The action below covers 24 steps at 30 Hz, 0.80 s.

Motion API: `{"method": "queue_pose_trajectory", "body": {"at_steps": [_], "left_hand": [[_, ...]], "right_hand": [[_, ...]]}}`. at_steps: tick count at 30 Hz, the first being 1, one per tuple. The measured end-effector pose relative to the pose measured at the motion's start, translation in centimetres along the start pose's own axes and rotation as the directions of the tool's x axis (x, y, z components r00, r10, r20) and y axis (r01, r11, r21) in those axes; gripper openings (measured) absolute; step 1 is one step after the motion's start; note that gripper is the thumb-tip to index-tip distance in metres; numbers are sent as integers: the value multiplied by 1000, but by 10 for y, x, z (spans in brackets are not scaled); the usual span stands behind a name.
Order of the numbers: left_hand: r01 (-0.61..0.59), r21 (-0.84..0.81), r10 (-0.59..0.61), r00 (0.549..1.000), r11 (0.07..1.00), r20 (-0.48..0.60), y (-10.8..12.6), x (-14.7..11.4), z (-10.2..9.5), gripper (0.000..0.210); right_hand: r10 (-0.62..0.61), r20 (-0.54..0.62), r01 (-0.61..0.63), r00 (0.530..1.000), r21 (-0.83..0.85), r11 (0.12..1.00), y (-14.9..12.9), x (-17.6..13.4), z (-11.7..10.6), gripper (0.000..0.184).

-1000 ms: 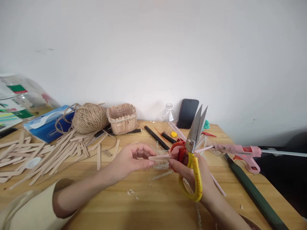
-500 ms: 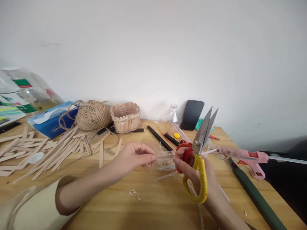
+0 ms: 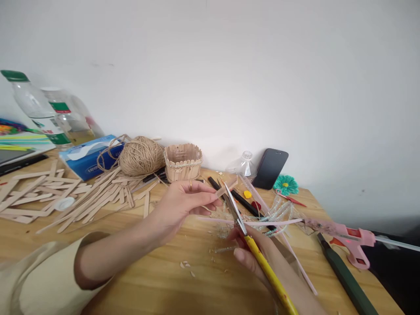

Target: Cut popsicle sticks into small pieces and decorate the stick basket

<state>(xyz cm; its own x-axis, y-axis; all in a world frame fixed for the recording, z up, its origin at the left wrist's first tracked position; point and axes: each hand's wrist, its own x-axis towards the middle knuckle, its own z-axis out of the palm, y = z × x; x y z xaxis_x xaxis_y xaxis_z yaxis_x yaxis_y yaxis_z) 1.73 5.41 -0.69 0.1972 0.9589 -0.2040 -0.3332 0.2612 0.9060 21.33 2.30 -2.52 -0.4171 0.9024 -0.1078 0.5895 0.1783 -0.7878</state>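
Short wooden stick pinched at the scissor blades, nearer the viewer than the basket

Stick [image 3: 222, 190]: pale bare wood, flat, thin, short, held up at a slant. It sits right of the basket [image 3: 183, 169] and nearer the viewer, above the bench [image 3: 147, 271]. Left hand [image 3: 182, 203] has it by one end, thumb against fingers; ring on one finger. Right hand [image 3: 267, 251] grips scissors [image 3: 259, 256], yellow handle, metal blades narrowly parted and pointing up toward the stick.

Hard to make out: the blades overlap the stick in view, so can't tell whether they touch it or just pass in front. Held end covered by the left hand's fingertips. Far end pale and faint over the clutter. Second scissor handle not distinguishable; the yellow one runs off the bottom edge. Right forearm cut off too. Clear bottle top [image 3: 246, 165], right of the basket, half lost against the wall. Loose stick pile [image 3: 36, 192], left of the basket, overlaps too much to count. Glue gun [image 3: 348, 238], far right of the basket: its nozzle tip is unclear.
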Motion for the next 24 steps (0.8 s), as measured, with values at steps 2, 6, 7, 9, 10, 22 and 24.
{"method": "queue_pose_trajectory", "body": {"at_steps": [2,6,7,9,10,22,24], "left_hand": [[10,34,-11,1000,999,11,-1,0,0,5],[55,85,-57,998,995,26,-5,1,1,5],[64,91,-67,997,994,28,-5,1,1,5],[74,100,-77,997,992,29,-6,1,1,6],[72,108,-75,997,992,30,-6,1,1,6],[80,136,-85,996,987,26,-5,3,0,8],[84,137,-88,996,987,24,-5,3,1,9]], "right_hand": [[4,25,-3,1000,-10,1000,-2,0,1,34],[30,55,-29,998,-10,1000,-5,-2,1,31],[32,56,-31,998,-16,999,-5,-2,1,31],[26,56,-24,998,-37,999,-6,-2,1,30],[22,53,-19,998,-51,999,-6,-2,1,30],[-29,6,30,1000,-120,992,-8,-5,1,30],[-36,8,37,999,-112,993,-8,-5,1,30]]}}
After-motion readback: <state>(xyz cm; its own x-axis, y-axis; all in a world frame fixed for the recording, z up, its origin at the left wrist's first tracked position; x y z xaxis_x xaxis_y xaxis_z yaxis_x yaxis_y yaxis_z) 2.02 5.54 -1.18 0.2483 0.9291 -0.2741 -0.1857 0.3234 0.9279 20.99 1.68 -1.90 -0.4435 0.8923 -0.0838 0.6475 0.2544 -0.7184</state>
